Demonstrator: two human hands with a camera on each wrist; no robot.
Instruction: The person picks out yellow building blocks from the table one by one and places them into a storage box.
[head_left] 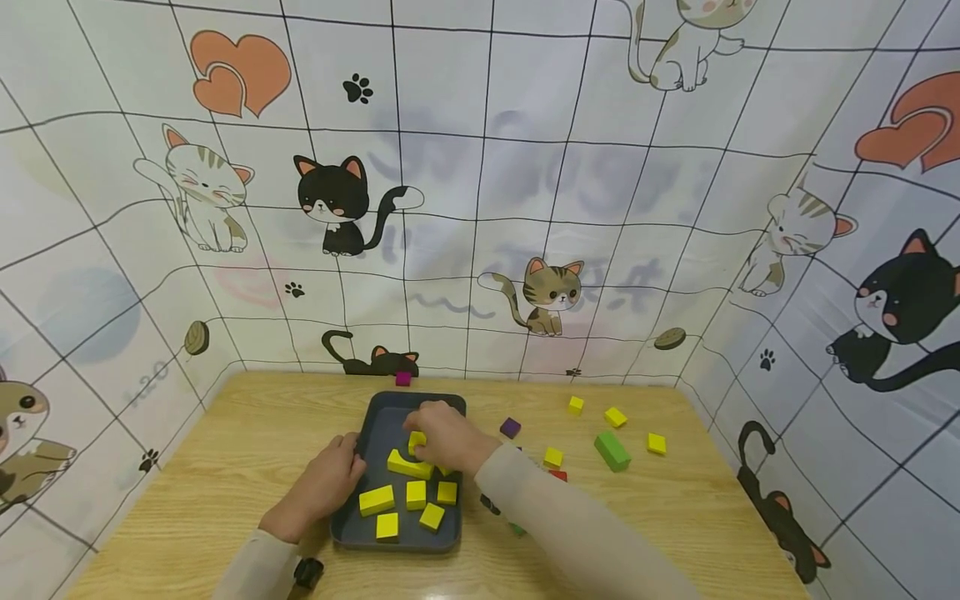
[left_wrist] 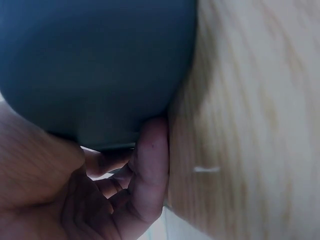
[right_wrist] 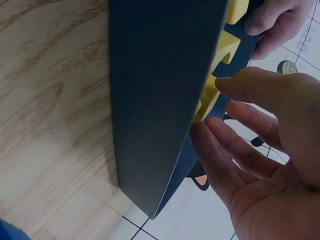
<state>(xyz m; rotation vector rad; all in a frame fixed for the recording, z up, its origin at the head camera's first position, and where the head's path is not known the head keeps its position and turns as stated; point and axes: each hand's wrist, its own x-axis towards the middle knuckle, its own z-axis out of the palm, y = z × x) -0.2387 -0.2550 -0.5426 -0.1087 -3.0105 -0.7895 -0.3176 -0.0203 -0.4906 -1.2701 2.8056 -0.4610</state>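
A dark grey tray point(head_left: 386, 408) lies on the table with several yellow blocks in it, among them an arched block point(head_left: 408, 465) and a longer block point(head_left: 377, 500). My left hand point(head_left: 330, 475) grips the tray's left side; the left wrist view shows its fingers curled against the tray wall point(left_wrist: 100, 75). Over the tray's far half, my right hand point(head_left: 448, 437) pinches a yellow block point(head_left: 417, 440). In the right wrist view, the thumb and fingertips of the right hand point(right_wrist: 260, 140) stand on either side of that yellow block point(right_wrist: 209, 97), partly hidden by the tray wall.
Right of the tray lie a green block point(head_left: 612, 451), a purple block point(head_left: 510, 427) and several small yellow blocks point(head_left: 576, 405). A red block point(head_left: 558, 476) is partly covered by the right forearm. A magenta block point(head_left: 403, 379) sits at the table's back edge, before the cat-print cloth point(head_left: 442, 208).
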